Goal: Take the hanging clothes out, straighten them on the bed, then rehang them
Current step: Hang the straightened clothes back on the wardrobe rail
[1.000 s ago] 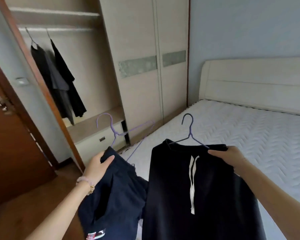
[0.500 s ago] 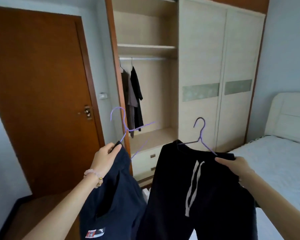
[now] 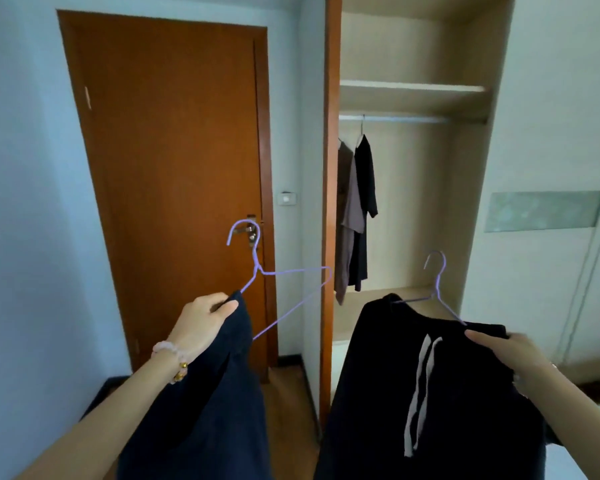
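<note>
We hold two garments on purple wire hangers in front of an open wardrobe [image 3: 413, 98]. Our left hand [image 3: 201, 323] has its fingers [image 3: 227, 306] clamped on the navy shorts [image 3: 219, 403] where they meet one end of the left hanger [image 3: 257, 271]; gripped at that corner, the hanger tips and its far end juts out bare. Our right hand [image 3: 503, 348] pinches the waistband of the black drawstring trousers [image 3: 413, 393] against the right hanger [image 3: 437, 292], fingers closed on the cloth, so the trousers hang flat with the hook upright, likely ready for the rail [image 3: 395, 118]. Two dark shirts [image 3: 355, 209] already hang there. Compared with a second ago, our view has swung away from the bed to face the brown door [image 3: 167, 168] and the wardrobe, now nearer; both grips are unchanged.
</note>
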`<act>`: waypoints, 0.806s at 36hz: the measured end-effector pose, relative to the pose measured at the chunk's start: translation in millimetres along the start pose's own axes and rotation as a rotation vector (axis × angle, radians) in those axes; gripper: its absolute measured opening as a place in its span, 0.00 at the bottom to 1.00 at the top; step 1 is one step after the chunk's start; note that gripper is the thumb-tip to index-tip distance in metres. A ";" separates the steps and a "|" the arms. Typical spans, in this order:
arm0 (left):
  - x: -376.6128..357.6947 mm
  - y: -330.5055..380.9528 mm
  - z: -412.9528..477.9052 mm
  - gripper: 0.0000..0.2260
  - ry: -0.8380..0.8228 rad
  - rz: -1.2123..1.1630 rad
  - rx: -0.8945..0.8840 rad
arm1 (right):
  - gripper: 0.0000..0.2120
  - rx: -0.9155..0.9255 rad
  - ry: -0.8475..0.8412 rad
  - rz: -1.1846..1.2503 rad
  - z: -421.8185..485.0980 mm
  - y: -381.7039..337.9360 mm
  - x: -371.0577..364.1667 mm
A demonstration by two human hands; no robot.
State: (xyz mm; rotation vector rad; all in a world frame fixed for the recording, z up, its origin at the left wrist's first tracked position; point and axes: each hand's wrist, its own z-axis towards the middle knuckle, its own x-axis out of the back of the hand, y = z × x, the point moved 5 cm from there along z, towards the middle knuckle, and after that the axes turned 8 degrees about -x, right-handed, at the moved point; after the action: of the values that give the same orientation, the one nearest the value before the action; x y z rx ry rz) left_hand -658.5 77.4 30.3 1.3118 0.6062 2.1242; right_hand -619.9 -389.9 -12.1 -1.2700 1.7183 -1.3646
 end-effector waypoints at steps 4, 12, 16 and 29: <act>-6.8 -19.0 54.6 0.15 -0.028 0.027 0.004 | 0.17 -0.017 -0.005 -0.006 61.3 -24.5 -39.2; -35.4 -54.8 148.6 0.15 -0.087 -0.060 -0.030 | 0.22 -0.047 -0.006 0.016 153.9 -73.1 -108.7; -71.1 -70.6 208.3 0.14 -0.162 -0.105 -0.079 | 0.18 -0.042 -0.009 0.012 189.9 -84.7 -141.6; -200.1 -57.1 418.8 0.16 -0.435 -0.396 -0.252 | 0.12 0.007 0.233 0.052 279.7 -139.4 -168.9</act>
State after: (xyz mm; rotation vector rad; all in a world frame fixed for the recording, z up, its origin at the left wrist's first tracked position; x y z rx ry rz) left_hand -194.5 20.1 39.0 1.3250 0.3618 1.4823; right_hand -269.4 -341.8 20.4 -1.0894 1.8848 -1.5361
